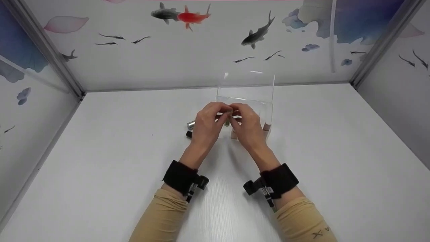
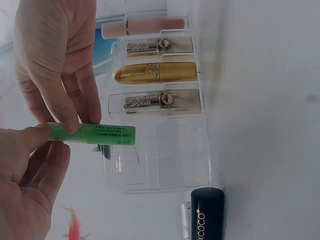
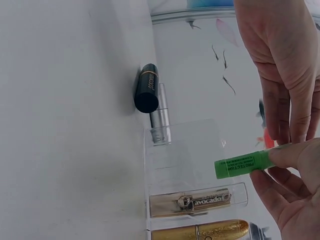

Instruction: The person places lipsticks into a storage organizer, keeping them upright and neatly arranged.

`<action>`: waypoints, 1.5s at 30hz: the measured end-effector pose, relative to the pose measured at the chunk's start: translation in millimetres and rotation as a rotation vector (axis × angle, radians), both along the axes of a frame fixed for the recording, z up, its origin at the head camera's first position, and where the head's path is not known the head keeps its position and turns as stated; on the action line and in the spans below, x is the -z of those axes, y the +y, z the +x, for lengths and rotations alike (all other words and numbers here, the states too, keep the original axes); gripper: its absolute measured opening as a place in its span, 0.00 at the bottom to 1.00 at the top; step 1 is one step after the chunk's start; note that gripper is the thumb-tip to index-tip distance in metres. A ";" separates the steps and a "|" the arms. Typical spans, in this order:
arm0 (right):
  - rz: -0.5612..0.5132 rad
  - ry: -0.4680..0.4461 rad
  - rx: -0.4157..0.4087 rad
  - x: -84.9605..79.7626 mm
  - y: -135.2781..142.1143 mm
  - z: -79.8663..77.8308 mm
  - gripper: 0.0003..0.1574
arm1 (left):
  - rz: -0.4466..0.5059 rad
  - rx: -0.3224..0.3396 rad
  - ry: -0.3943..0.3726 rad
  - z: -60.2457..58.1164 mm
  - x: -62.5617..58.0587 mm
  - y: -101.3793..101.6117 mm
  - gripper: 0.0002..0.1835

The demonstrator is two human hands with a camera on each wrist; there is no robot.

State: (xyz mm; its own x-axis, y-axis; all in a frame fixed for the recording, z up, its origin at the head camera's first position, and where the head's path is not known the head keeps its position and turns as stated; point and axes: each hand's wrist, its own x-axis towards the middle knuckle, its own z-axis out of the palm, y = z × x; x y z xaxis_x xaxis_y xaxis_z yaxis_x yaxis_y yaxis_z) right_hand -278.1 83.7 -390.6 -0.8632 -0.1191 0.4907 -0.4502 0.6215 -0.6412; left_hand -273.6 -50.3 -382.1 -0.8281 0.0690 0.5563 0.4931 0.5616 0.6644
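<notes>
Both hands meet over the front of a clear lipstick organizer (image 2: 207,150). Between them is a green lip balm tube (image 2: 114,135), its printed label facing the left wrist camera. My left hand (image 1: 207,126) pinches the tube near one end. Thumb and fingers of my right hand (image 1: 249,127) grip it close by, as the right wrist view shows. The tube's free end points down toward the organizer. Standing in the organizer are a gold lipstick (image 2: 155,73), two clear-capped lipsticks (image 2: 182,102) and a pink tube (image 2: 150,27).
Left of the organizer, a black lipstick (image 3: 146,90) and a silver tube (image 3: 160,120) lie on the white table (image 1: 111,161). A clear raised panel (image 1: 247,91) rises at the organizer's back. Printed walls (image 1: 208,57) enclose the table at the back and sides.
</notes>
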 end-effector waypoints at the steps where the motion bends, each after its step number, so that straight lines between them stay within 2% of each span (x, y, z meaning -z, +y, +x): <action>1: 0.008 0.005 0.000 0.8 -0.2 -0.3 0.20 | -0.006 -0.004 -0.004 -0.3 0.6 -0.1 0.07; 12: 0.085 0.029 -0.010 6.9 -2.1 -1.5 0.22 | -0.068 -0.048 -0.040 -3.4 5.3 -0.6 0.07; 18: 0.104 0.042 -0.002 8.2 -1.4 -1.3 0.19 | -0.083 -0.063 -0.040 -5.0 8.5 -1.7 0.07; 26: 0.135 0.102 0.006 12.4 -0.1 -3.9 0.17 | -0.131 -0.069 -0.022 -6.3 12.6 -1.9 0.07; 35: 0.181 0.067 0.024 14.8 -1.0 -4.2 0.14 | -0.170 -0.066 -0.057 -6.9 15.0 -1.5 0.06; 45: 0.210 0.078 0.029 17.6 -0.9 -4.9 0.12 | -0.195 -0.053 -0.077 -6.8 17.8 -1.8 0.05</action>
